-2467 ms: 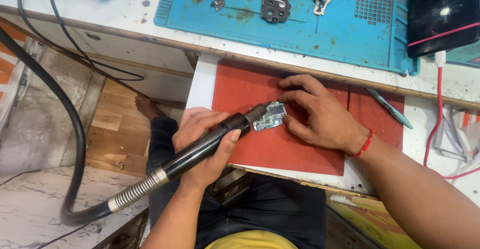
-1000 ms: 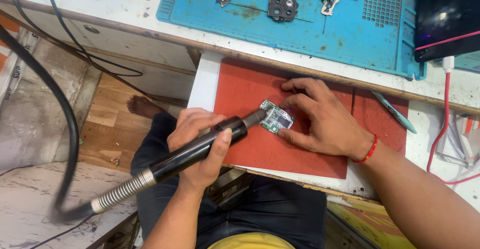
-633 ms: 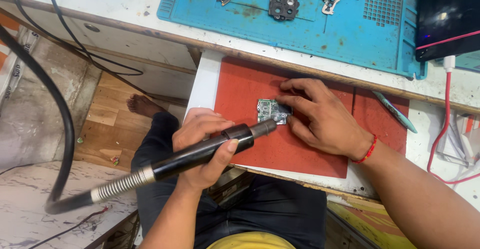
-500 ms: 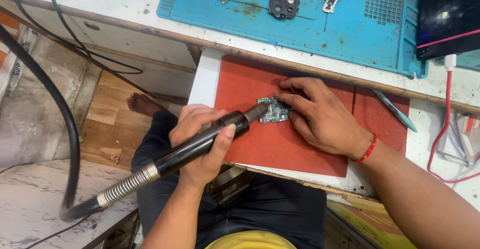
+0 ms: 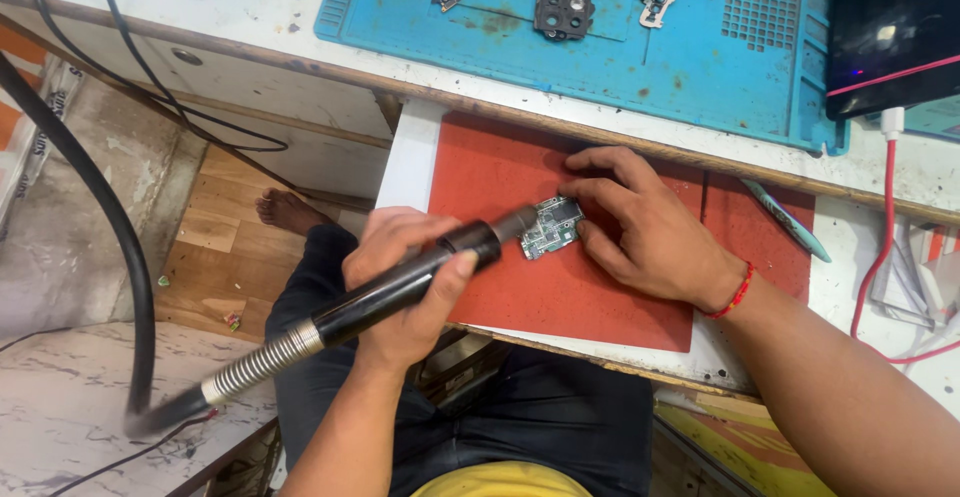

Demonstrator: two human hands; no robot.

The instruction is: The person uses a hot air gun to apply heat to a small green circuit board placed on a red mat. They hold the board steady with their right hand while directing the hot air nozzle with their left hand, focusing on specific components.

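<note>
My left hand (image 5: 405,282) grips a black rotary tool handpiece (image 5: 400,285) with a coiled metal flexible shaft trailing down-left. Its tip touches a small green circuit board (image 5: 550,227) lying on a red mat (image 5: 500,287). My right hand (image 5: 645,227) lies flat on the mat, and its fingers pin the board from the right. A red thread band circles my right wrist.
A blue work mat (image 5: 600,47) with several small metal and electronic parts lies farther back on the bench. A dark device (image 5: 895,32) with a red cable stands at the top right. A teal pen-like tool (image 5: 785,219) rests right of the red mat. A thick black hose (image 5: 90,207) hangs on the left.
The handpiece tip has shifted slightly along the board's left edge, and the board has tilted a little under my right fingers. Both hands keep their hold.
</note>
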